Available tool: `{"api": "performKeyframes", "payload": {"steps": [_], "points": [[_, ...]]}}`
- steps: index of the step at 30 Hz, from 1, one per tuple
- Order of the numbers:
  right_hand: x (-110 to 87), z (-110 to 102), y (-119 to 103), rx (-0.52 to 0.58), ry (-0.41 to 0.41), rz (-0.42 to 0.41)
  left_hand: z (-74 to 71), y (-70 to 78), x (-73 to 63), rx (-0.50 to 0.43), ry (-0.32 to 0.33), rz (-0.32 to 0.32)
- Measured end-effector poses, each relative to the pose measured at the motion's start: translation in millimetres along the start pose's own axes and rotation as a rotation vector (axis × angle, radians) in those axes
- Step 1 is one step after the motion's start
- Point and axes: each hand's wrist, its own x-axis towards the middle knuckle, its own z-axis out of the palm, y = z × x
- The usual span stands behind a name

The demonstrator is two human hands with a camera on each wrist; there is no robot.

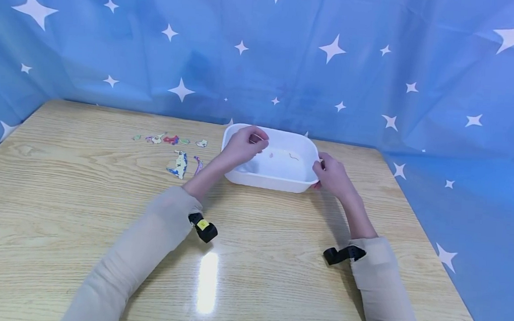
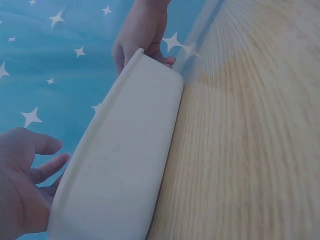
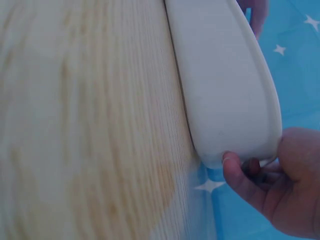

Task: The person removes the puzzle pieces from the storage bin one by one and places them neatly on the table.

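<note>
A white plastic tub (image 1: 269, 182) stands near the far edge of the table. My right hand (image 1: 334, 175) grips the rim at its right end; in the right wrist view, the right hand (image 3: 285, 185) has its fingers curled under that end. Over the left part of the tub hovers my left hand (image 1: 243, 147), fingers loosely bent. Thumb and fingers stand apart in the left wrist view, where the left hand (image 2: 25, 175) shows nothing between them. Inside the tub lie a small pinkish piece (image 1: 271, 155) and a thin curved reddish piece (image 1: 293, 156).
Left of the tub, several flat, irregular coloured pieces lie on the wooden table (image 1: 80, 193). Among them are a cream-and-blue piece (image 1: 179, 164), a red one (image 1: 171, 139) and a purple strip (image 1: 199, 165). A blue curtain (image 1: 229, 44) with white stars hangs behind.
</note>
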Motion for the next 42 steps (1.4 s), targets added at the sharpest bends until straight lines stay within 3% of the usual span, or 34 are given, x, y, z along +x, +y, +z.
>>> {"api": "performKeyframes", "payload": {"steps": [9, 21, 30, 36, 42], "points": [[0.0, 0.6, 0.8, 0.008, 0.008, 0.001, 12.8, 0.6, 19.3, 0.052, -0.014, -0.071], [-0.2, 0.1, -0.7, 0.004, 0.006, -0.004, 23.5, -7.9, 37.2, 0.184, -0.099, -0.15], [-0.2, 1.8, -0.3, 0.016, 0.0, -0.006, 27.4, -14.4, 43.4, 0.35, -0.133, -0.155], [-1.3, 2.1, 0.5, 0.014, -0.002, -0.004, 27.6, -16.5, 42.6, 0.437, -0.213, -0.175], [-2.3, -0.1, -0.8, 0.016, -0.001, 0.001, 29.0, -17.5, 44.6, 0.533, -0.219, -0.11]]}}
